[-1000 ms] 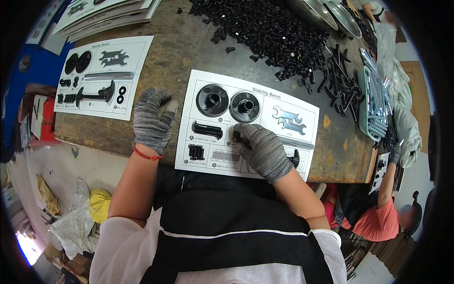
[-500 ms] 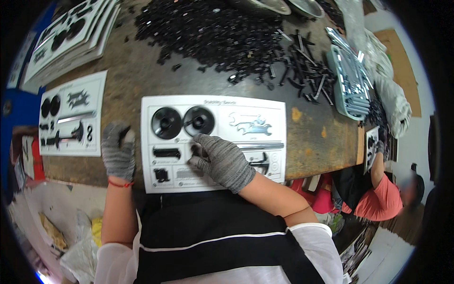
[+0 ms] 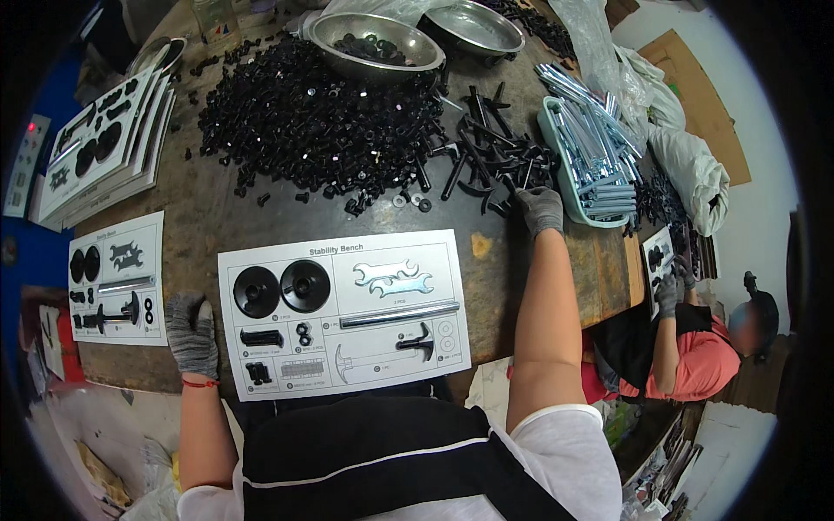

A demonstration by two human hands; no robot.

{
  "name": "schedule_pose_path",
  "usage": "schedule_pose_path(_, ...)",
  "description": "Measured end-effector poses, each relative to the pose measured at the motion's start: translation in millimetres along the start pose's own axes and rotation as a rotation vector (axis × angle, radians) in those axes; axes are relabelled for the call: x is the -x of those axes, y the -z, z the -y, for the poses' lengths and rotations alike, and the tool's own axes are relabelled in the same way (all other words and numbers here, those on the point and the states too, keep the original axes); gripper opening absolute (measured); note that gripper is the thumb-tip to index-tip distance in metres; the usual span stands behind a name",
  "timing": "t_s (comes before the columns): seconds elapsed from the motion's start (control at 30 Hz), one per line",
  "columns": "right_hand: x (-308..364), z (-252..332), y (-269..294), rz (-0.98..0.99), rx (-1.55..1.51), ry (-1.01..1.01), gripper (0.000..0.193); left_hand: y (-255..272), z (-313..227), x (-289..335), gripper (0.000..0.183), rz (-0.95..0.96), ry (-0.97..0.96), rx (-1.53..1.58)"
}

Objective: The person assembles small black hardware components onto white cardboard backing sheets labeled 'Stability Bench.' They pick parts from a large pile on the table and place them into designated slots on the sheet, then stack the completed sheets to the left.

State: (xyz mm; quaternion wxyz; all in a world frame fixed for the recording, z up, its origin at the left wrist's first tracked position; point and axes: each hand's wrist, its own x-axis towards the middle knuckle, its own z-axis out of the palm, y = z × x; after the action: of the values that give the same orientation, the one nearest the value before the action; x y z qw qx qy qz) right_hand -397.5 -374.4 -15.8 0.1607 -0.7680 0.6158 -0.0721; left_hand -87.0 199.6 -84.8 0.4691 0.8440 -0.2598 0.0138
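My right hand [image 3: 542, 212], in a grey knit glove, reaches to the near right edge of a heap of black T-shaped handles [image 3: 473, 161]. Its fingers are bent and closed on one of these handles, partly hidden by the glove. My left hand [image 3: 193, 337], gloved too, rests at the table's near edge just left of a white parts card [image 3: 395, 314]; its thumb stands apart from the fingers and it holds nothing. On the card are two black discs [image 3: 281, 289], two silver wrenches [image 3: 393, 278], a silver rod [image 3: 400, 314], a black T-shaped piece [image 3: 424, 343] and small black hardware.
Another filled card [image 3: 117, 282] lies at left, before stacked cards [image 3: 102, 143]. Loose black bolts [image 3: 321, 130] form a large pile beyond, with metal bowls [image 3: 373, 43] behind. A pale green bin [image 3: 569, 187] of silver rods stands right of my hand. A co-worker [image 3: 686, 356] works at far right.
My right hand has left the card and gone forward and right to the T-shaped handles. My left hand stays beside the card. The view has shifted, bringing the bowls further into sight.
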Motion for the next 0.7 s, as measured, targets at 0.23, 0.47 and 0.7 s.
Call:
schedule_pose_path(0.23, 110.7, 38.0, 8.3, 0.305, -1.194, 0.192, 0.023, -0.1, -76.7, -0.5, 0.024, 0.055, 0.067, 0.167)
schedule_pose_path(0.47, 272.2, 97.6, 18.2, 0.979, -1.111, 0.276, 0.032, -73.3, -207.1, 25.5, 0.068, 0.676, -0.348, 0.369)
schedule_pose_path(0.7, 274.5, 46.7, 10.5, 0.643, -0.830, 0.380, 0.027, -66.8, -200.0, 58.9, 0.021, 0.727, -0.576, -0.166)
